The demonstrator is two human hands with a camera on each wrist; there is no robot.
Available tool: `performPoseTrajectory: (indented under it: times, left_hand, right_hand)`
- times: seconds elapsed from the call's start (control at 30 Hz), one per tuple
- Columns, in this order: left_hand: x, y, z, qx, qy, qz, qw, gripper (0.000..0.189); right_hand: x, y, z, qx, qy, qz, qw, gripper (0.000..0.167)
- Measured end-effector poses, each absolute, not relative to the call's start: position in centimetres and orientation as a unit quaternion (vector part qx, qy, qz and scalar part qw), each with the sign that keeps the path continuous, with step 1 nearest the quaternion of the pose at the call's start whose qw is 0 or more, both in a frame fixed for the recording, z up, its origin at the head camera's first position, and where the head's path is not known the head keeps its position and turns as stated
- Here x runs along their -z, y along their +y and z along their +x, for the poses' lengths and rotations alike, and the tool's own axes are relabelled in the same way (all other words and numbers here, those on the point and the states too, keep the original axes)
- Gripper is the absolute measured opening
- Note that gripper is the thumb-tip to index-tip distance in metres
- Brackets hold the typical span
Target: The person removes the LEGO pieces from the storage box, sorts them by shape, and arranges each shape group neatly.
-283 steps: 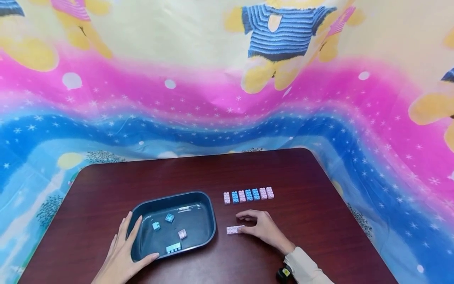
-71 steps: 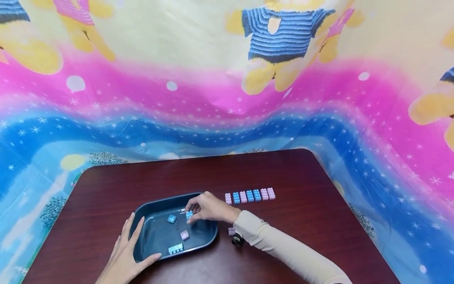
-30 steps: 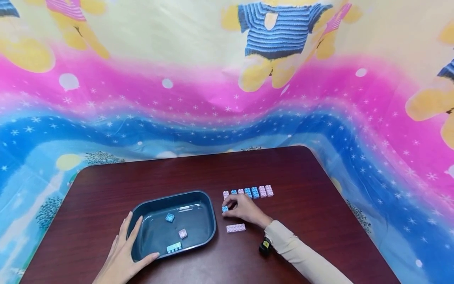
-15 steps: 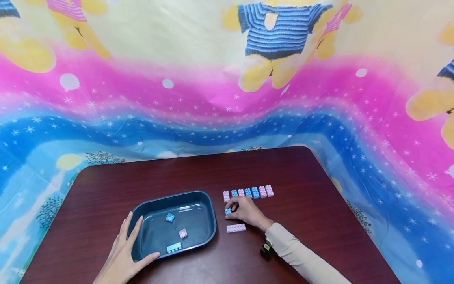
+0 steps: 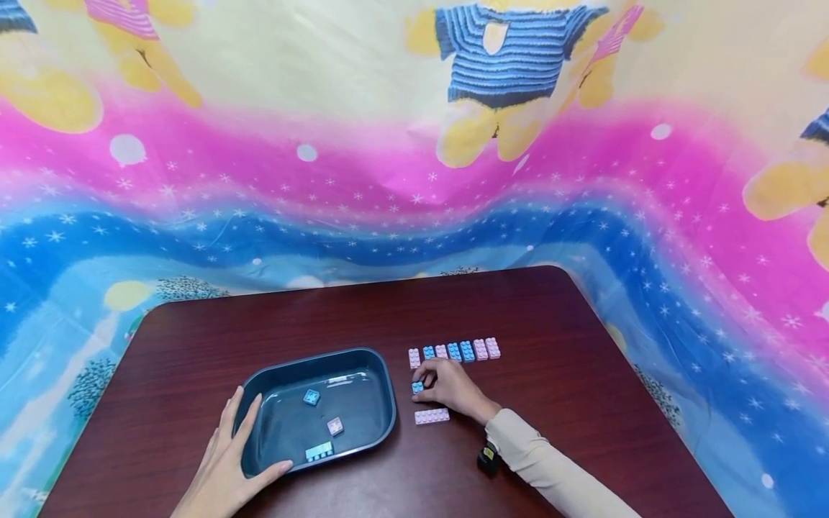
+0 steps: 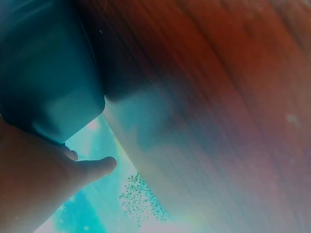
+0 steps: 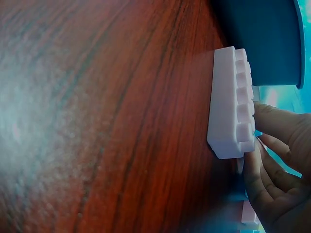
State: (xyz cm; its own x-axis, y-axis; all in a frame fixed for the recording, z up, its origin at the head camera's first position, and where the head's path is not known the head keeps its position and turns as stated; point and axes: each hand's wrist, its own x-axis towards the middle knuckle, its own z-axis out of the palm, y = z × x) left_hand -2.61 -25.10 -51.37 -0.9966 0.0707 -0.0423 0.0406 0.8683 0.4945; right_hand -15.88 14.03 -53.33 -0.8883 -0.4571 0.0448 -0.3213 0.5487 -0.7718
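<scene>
My right hand (image 5: 453,388) pinches a small blue toy brick (image 5: 417,387) between thumb and fingertips, low over the table just behind a long pink brick (image 5: 432,416). In the right wrist view that pink brick (image 7: 227,104) lies studs up and hides most of the blue one. My left hand (image 5: 223,460) rests with spread fingers along the left side of a dark teal tray (image 5: 285,432), its thumb on the near rim. Inside the tray are a blue square brick (image 5: 311,397), a pink square brick (image 5: 334,426) and a light-blue brick (image 5: 319,451) lying on its side.
Behind my right hand, several pink and blue bricks stand in a row, from a pink brick (image 5: 414,358) to another pink brick (image 5: 493,348). The dark red wooden table (image 5: 550,345) ends at a printed cloth backdrop (image 5: 363,237).
My right hand has left the long pink brick, picked the small blue brick out of the tray and carried it right, lately shifting it slightly nearer me. My left hand stays at the tray.
</scene>
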Motion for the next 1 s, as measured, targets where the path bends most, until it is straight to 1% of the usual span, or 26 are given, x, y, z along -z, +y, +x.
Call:
performPoseTrajectory:
  times: [0.33,0.57,0.8,1.0]
  left_hand:
    - [51.4,-25.1,-2.7,-0.254,0.966,0.030,0.025,0.121]
    - [51.6,-25.3,-2.6,-0.255,0.966,0.030,0.029,0.121]
    - [51.5,-25.4,-2.7,-0.264,0.964,0.029,0.027,0.121]
    - [51.4,-25.2,-2.7,-0.263,0.964,0.027,0.034,0.120]
  right_hand:
    - [52.0,14.4,-15.8,0.458,0.860,-0.210,0.086,0.026]
    - [50.5,14.0,-16.3,0.466,0.856,-0.215,0.072,0.032]
    - [48.1,11.8,-16.9,0.482,0.840,-0.238,0.068,0.042]
    - [47.1,9.3,-16.8,0.477,0.830,-0.272,0.093,0.045]
